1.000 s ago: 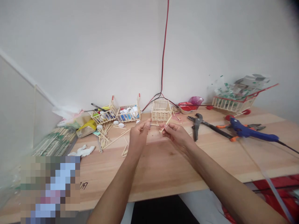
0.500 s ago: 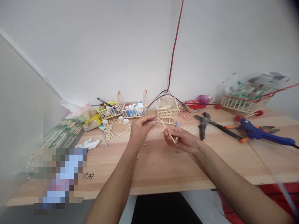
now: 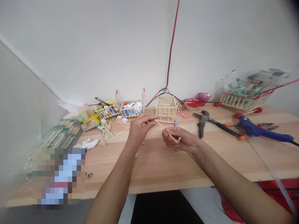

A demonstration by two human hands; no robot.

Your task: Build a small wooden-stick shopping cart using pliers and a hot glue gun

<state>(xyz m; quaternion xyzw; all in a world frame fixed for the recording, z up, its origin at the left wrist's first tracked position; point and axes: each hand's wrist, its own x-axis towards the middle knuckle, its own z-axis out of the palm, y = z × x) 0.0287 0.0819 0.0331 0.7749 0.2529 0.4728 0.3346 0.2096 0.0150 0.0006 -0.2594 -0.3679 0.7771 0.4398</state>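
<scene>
The stick piece is being held above the worktop, its angled end now being turned nearward, unlike a second ago; the joint is presumably being kept in view. Thin, pale and L-shaped, it is being gripped by the right hand; whether its tip is being pinched by the left hand cannot be told.

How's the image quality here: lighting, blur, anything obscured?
Head view: soft, fairly even light on the wall; dark top-right corner; pixelated block masking the picture's lower left; stick in the right hand slightly soft, though its angled end is discernible.
</scene>
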